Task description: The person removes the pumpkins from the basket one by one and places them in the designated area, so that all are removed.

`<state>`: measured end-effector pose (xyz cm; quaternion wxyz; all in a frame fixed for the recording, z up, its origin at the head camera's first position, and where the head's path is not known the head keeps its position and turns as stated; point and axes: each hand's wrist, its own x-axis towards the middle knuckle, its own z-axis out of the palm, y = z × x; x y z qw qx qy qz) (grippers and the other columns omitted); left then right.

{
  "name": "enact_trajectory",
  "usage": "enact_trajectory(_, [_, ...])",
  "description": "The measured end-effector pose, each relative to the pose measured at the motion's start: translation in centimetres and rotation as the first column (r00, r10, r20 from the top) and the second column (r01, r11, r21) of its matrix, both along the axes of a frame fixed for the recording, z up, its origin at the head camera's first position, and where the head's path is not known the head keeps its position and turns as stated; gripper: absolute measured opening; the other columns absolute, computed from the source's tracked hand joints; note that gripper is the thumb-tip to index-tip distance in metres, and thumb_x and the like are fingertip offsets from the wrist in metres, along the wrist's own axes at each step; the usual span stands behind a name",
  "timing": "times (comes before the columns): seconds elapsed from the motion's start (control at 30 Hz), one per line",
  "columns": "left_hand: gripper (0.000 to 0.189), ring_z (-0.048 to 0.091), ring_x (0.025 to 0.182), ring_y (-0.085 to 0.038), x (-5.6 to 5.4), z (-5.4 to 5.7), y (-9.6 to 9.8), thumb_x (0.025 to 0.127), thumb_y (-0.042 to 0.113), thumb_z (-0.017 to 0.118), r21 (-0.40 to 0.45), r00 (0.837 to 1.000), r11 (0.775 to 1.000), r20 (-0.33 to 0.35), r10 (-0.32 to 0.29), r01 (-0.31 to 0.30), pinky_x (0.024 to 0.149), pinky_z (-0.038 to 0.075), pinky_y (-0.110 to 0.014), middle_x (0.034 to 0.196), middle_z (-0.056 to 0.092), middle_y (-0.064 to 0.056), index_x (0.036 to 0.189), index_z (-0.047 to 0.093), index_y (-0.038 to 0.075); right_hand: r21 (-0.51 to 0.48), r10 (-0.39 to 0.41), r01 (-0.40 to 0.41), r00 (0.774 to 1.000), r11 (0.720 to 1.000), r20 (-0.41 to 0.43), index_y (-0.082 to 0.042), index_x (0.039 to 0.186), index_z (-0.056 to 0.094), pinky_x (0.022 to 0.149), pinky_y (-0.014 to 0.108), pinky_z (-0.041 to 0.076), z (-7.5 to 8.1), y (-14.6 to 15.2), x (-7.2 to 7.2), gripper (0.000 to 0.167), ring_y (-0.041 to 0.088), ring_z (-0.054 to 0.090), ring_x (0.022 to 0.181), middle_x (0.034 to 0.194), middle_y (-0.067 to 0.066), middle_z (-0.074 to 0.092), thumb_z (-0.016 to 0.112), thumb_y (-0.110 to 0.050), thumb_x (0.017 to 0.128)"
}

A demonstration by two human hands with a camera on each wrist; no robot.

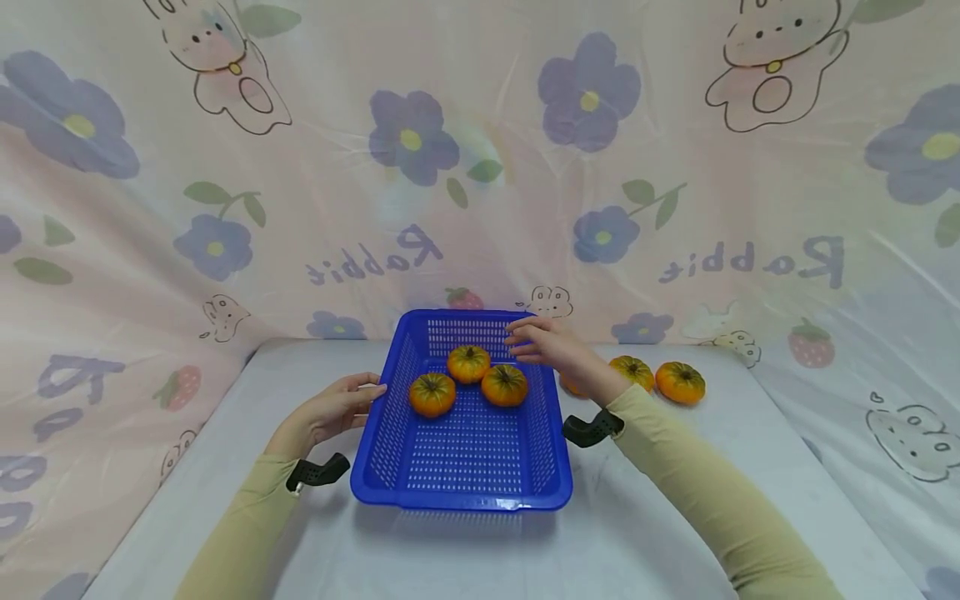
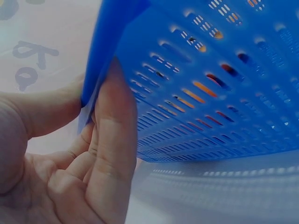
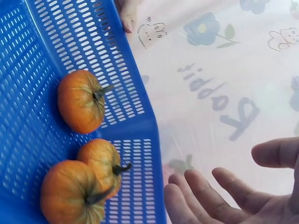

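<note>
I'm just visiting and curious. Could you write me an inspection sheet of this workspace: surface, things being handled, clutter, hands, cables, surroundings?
Surface: white tabletop, with shadows around the basket.
Job's things: blue perforated basket with three orange pumpkins inside; at least three other pumpkins on the right of the tabletop, one mostly hidden behind the right forearm.
Clutter: nothing seen.
Left hand: the left hand grips the basket's left rim between thumb and fingers.
Right hand: the right hand holds nothing, near the basket's far right corner.
Wrists: a black device on each.
Cables: nothing seen.
Surroundings: pale cloth printed with rabbits, flowers and strawberries.
</note>
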<state>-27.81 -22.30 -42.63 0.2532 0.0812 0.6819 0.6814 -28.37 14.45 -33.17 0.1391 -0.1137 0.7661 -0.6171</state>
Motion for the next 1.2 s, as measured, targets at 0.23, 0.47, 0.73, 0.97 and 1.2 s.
enact_trajectory(0.23, [0.040,0.064,0.092,-0.022,0.0,0.0,0.1,0.098,0.024,0.057,0.004,1.000,1.000,0.007,0.000,0.000,0.084,0.053,-0.036,0.107,0.064,-0.013,0.124,0.041,-0.001,0.027,0.061,-0.062,0.998,0.998,0.035,0.004,0.135,0.045,0.101,0.049,0.039,-1.2,-2.1,-0.9,0.040,0.039,0.053,0.118,0.128,0.026,0.053,0.041,-0.020,0.104])
enact_trajectory(0.47, [0.038,0.063,0.092,-0.021,-0.1,0.2,0.1,0.099,0.024,0.055,0.001,1.000,1.000,0.005,-0.005,0.005,0.084,0.053,-0.035,0.107,0.064,-0.013,0.124,0.041,0.000,-0.004,0.081,-0.081,0.992,0.997,0.098,0.010,0.136,0.040,0.102,0.051,0.037,-2.0,-4.0,-1.3,0.043,0.044,0.049,0.119,0.131,0.032,0.048,0.039,-0.020,0.104])
enact_trajectory(0.73, [0.039,0.063,0.093,-0.022,0.1,0.4,0.1,0.099,0.023,0.055,-0.001,1.000,1.000,0.005,-0.016,0.016,0.085,0.053,-0.036,0.109,0.063,-0.015,0.125,0.040,-0.001,0.013,0.085,-0.087,0.988,0.996,0.128,0.007,0.137,0.043,0.099,0.047,0.041,-2.6,-5.3,-1.7,0.044,0.036,0.057,0.113,0.129,0.029,0.051,0.039,-0.023,0.104])
enact_trajectory(0.97, [0.035,0.063,0.092,-0.022,0.1,0.3,0.0,0.099,0.022,0.054,0.005,1.000,1.000,0.001,-0.006,0.006,0.084,0.053,-0.035,0.107,0.064,-0.013,0.122,0.041,0.000,-0.005,0.099,-0.100,0.980,0.995,0.172,0.008,0.134,0.045,0.101,0.049,0.039,-3.0,-6.8,-2.3,0.043,0.042,0.051,0.118,0.129,0.030,0.050,0.039,-0.021,0.104])
enact_trajectory(1.2, [0.034,0.064,0.092,-0.022,0.1,0.3,0.0,0.099,0.023,0.055,0.012,1.000,1.000,0.014,0.000,0.000,0.084,0.053,-0.035,0.107,0.064,-0.012,0.121,0.042,0.001,0.063,0.106,-0.119,0.978,0.991,0.179,0.005,0.128,0.054,0.099,0.045,0.043,-3.6,-7.8,-2.5,0.039,0.038,0.054,0.115,0.127,0.026,0.054,0.043,-0.023,0.102])
